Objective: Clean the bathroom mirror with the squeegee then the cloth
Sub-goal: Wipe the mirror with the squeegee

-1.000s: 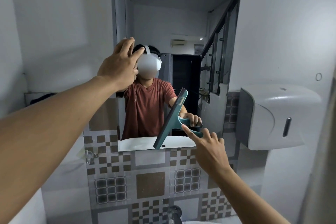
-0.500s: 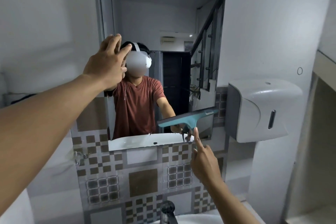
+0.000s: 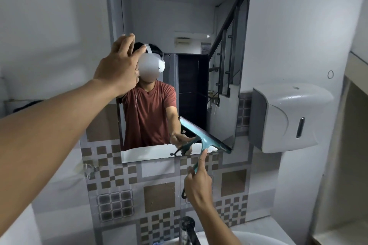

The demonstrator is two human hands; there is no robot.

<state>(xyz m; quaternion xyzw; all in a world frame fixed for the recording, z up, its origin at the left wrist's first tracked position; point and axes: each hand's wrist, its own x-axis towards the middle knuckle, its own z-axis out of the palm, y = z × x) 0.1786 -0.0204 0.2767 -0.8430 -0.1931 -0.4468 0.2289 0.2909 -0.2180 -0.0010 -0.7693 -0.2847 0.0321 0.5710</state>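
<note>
The tall bathroom mirror [image 3: 191, 26] hangs on the wall ahead and reflects a person in a red shirt. My left hand [image 3: 117, 69] rests flat against the mirror's left edge, fingers spread, holding nothing. My right hand [image 3: 199, 183] grips the handle of a teal squeegee [image 3: 207, 139], index finger stretched along it. The blade lies slanted against the mirror's lower right corner, its right end at the bottom edge. No cloth is in view.
A white paper dispenser [image 3: 286, 117] is mounted on the wall right of the mirror. Patterned brown and grey tiles [image 3: 159, 195] cover the wall below. A dark tap [image 3: 188, 228] and the white basin rim [image 3: 256, 238] sit at the bottom. A ledge [image 3: 356, 59] juts out at far right.
The squeegee swung from steeply tilted to level, then to a downward-right slant at the mirror's lower right corner. My right hand dropped lower. My left hand stayed on the mirror's edge.
</note>
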